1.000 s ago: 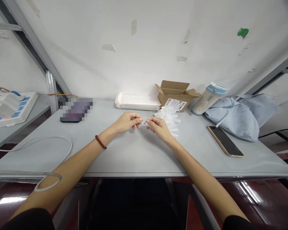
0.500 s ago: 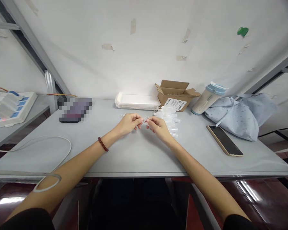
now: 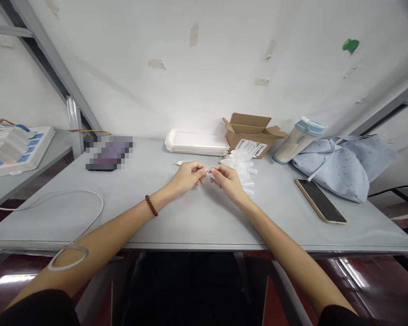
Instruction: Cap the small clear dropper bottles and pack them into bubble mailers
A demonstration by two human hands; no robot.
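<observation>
Both hands joined at a thin pale loop [image 3: 211, 167] above the grey desk [image 3: 190, 228].
The left hand [image 3: 189, 175], a dark red bead bracelet [image 3: 151, 205] at its wrist, pinches the loop's near-left side between thumb and fingertips; the right hand [image 3: 227, 179] pinches its right side likewise. The loop sits between the two sets of fingertips, its finer detail too small to tell. Clear plastic tubes [image 3: 246, 171] lie piled just beyond and beside the right hand. A small white piece [image 3: 177, 162] lies just behind the left hand. At the wall stand a stack of flat white packets [image 3: 199, 141] and an open cardboard box [image 3: 250, 144]; a smartphone [image 3: 321, 201] lies well to the right.
</observation>
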